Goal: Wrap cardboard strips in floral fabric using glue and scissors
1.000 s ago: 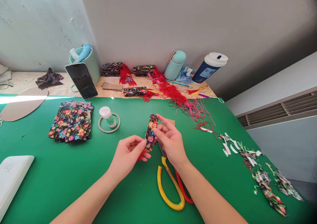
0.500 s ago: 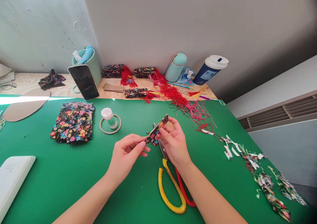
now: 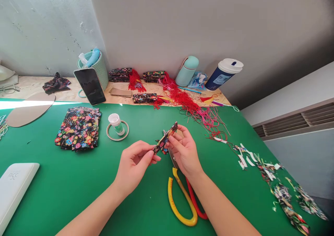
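Note:
A narrow black floral fabric strip (image 3: 166,138) is held up slantwise over the green table. My left hand (image 3: 137,163) pinches its lower left end between thumb and fingers. Near the upper right end, my right hand (image 3: 184,147) grips the same strip, thumb in front. Scissors with one yellow and one red handle (image 3: 182,208) lie beneath my right hand and forearm, which partly hide their blades. To the left, a folded stack of black floral cloth (image 3: 78,128) lies flat. A small white jar (image 3: 116,124) is beside a metal ring (image 3: 127,133).
Red tassels and threads (image 3: 186,102) spread along the wooden strip (image 3: 104,96) at the back. A phone (image 3: 90,86) leans on a basket (image 3: 101,69). Mint bottle (image 3: 187,70) and lidded cup (image 3: 223,74) stand behind. Scraps (image 3: 283,194) lie right, a white device (image 3: 18,187) left.
The whole view has shifted slightly, with the table things appearing a little further right. Both hands keep their hold on the strip, nearly unmoved.

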Demonstrator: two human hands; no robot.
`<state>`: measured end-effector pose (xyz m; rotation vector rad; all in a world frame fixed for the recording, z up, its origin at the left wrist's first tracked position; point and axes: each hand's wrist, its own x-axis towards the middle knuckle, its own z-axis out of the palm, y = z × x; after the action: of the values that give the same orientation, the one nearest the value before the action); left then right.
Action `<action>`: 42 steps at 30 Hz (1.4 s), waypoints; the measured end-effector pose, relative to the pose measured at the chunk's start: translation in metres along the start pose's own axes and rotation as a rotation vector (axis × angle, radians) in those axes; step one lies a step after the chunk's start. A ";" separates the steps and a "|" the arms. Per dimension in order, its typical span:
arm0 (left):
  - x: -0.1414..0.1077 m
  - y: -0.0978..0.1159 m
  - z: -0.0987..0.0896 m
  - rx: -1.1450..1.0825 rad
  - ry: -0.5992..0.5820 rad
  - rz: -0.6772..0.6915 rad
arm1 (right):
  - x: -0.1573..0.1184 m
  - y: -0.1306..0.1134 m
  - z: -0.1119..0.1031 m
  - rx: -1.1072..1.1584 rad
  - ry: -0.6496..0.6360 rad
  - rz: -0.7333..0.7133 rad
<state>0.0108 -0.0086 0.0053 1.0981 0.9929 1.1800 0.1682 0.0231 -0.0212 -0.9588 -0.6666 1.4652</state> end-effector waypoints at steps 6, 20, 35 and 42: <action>-0.002 -0.008 -0.004 0.366 0.057 0.297 | -0.001 0.001 0.001 -0.011 -0.013 -0.005; -0.005 -0.008 -0.005 0.670 0.078 0.460 | -0.004 0.004 0.001 -0.070 -0.099 -0.041; -0.004 -0.009 0.000 0.383 0.110 0.197 | -0.006 0.000 0.002 -0.135 -0.157 -0.061; 0.008 -0.007 0.000 -0.018 0.144 -0.248 | -0.006 0.003 0.001 -0.165 -0.192 -0.054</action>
<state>0.0130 -0.0012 -0.0016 0.8562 1.1904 1.0735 0.1657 0.0170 -0.0218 -0.9242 -0.9590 1.4830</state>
